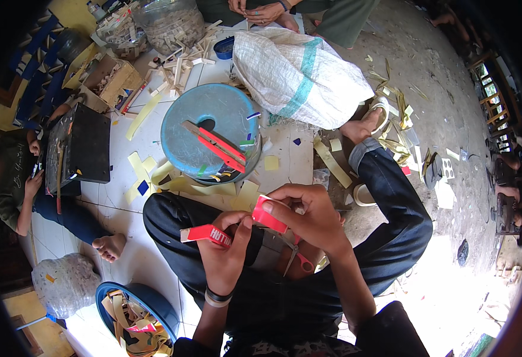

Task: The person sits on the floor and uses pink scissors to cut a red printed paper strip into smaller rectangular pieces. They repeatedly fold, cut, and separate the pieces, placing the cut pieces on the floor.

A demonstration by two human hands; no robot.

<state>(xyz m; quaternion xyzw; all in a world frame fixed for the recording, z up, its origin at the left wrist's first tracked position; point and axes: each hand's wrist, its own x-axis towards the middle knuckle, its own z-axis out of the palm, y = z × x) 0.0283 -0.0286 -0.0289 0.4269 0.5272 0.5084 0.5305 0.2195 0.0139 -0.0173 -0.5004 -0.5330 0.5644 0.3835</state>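
Note:
My left hand (225, 257) is closed around a small angular block (206, 233) covered in red with white lettering, its pale end sticking out to the left. My right hand (313, 219) pinches a red sticker (267, 217) with a pale edge between thumb and fingers. The sticker is beside my left fingertips; whether they touch it I cannot tell. Below my right hand, scissors (300, 260) with red handles lie in my lap. In front of me, a red cutter knife (222, 150) rests on a round blue upturned tub (180, 113), among small coloured scraps.
A white sack (279, 71) lies beyond the tub. Yellow backing strips (145, 118) litter the tiles. A blue bucket (168, 309) of scraps stands lower left. Wooden pieces (180, 65) lie at the back. One person (16, 190) sits left; another person's hands (264, 13) show at the top.

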